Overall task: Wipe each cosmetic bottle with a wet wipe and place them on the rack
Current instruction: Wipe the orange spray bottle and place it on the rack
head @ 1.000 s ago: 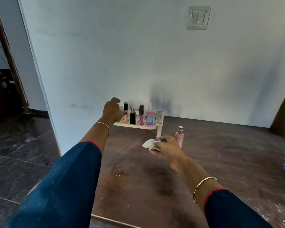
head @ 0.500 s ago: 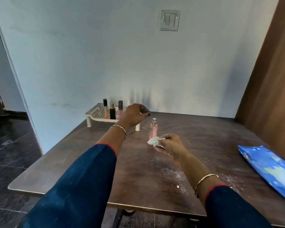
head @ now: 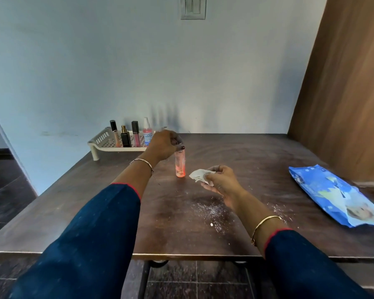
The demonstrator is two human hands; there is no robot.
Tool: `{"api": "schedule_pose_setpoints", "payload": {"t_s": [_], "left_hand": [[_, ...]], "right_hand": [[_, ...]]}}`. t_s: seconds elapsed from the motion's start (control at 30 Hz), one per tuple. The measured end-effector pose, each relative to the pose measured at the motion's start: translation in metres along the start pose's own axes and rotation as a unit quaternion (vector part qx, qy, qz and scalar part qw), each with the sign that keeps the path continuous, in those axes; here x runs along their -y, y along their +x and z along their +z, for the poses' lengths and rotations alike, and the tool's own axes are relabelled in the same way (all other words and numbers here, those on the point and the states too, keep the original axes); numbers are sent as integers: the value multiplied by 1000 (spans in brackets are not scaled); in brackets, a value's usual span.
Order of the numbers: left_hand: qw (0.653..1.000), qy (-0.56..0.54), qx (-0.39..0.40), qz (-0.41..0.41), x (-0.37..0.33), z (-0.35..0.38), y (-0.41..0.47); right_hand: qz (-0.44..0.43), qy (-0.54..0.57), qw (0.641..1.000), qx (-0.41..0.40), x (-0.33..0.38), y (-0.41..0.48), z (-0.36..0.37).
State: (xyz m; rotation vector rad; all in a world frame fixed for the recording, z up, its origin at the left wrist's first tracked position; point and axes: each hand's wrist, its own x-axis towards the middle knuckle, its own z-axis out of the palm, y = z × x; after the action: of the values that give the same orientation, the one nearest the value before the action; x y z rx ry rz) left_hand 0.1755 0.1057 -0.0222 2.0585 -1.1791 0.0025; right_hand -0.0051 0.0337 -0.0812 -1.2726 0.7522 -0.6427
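Observation:
A slim pink bottle (head: 180, 165) stands upright on the dark wooden table (head: 235, 160). My left hand (head: 163, 145) pinches its top from above. My right hand (head: 221, 181) hovers just right of the bottle and holds a crumpled white wet wipe (head: 198, 175). At the table's far left corner sits a cream perforated rack (head: 102, 140) with several cosmetic bottles (head: 135, 134) standing on it, among them a black one and a pink spray bottle.
A blue pack of wet wipes (head: 333, 195) lies at the right of the table. White powder specks (head: 212, 212) are scattered near the front middle. A brown wooden panel (head: 343, 83) rises at the right, a pale wall behind.
My left hand has moved from the rack to the pink bottle and now pinches its top. My right hand keeps holding the wipe. The view has swung to the right.

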Motion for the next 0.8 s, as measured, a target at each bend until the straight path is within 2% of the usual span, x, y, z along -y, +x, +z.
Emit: {"api": "schedule_pose_setpoints", "payload": {"t_s": [0.13, 0.43, 0.63, 0.8], "left_hand": [[998, -61, -4, -8, -4, -13, -22], [994, -109, 31, -5, -21, -15, -70], [987, -155, 26, -21, -23, -4, -78], [989, -148, 15, -27, -19, 1, -74]], "right_hand": [[-16, 0, 1000, 2, 3, -12, -4], [-125, -55, 987, -87, -5, -35, 22], [-192, -106, 975, -48, -7, -43, 39], [-216, -113, 969, -34, -17, -41, 40]]}}
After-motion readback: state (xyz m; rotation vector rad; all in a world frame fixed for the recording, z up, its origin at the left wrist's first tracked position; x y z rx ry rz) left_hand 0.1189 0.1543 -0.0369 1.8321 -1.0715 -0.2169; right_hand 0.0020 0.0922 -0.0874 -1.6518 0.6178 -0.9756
